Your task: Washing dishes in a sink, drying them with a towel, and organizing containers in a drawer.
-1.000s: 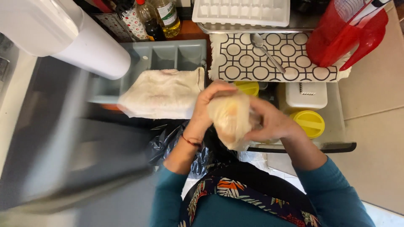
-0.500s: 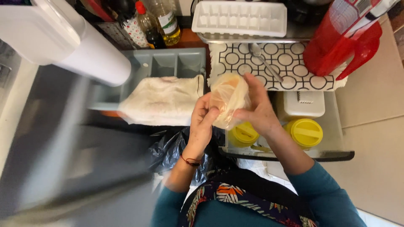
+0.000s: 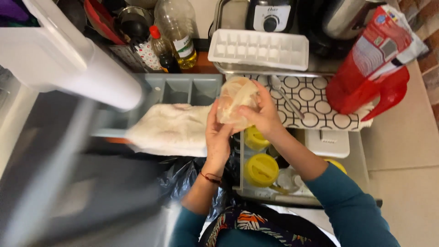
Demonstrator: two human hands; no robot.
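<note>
**Inspector:** Report what you are seeing, largest item first.

**Operator:** I am looking down on a blurred white cylindrical appliance body (image 3: 68, 59) filling the upper left. Below it a dark, smeared surface is taking up the lower left; I cannot tell what it is. A red plastic pitcher with a printed bag inside it (image 3: 372, 77) is standing at the upper right, on a white mat patterned with black circles (image 3: 320, 110). A white plastic ice cube tray (image 3: 258, 48) is lying just behind that mat. A grey divided plastic organiser (image 3: 183, 89) is sitting left of the mat, with a crumpled white cloth (image 3: 167, 130) draped over its front edge.

**Inspector:** And the hands?

**Operator:** Both are meeting on a translucent, pale crumpled plastic bag (image 3: 235, 103), which is being held up above the mat's left edge. The right hand (image 3: 260, 116) is wrapping around the bag's right side, fingers pressed into it. The left hand (image 3: 218, 137) is pinching the bag's lower edge from below, thumb and fingers closed on the film.

**Inspector:** Anything smaller?

**Operator:** Two round yellow lids (image 3: 260, 169) are showing under the forearms, and a metal spoon (image 3: 281, 93) is lying on the mat just beside the right hand.
</note>
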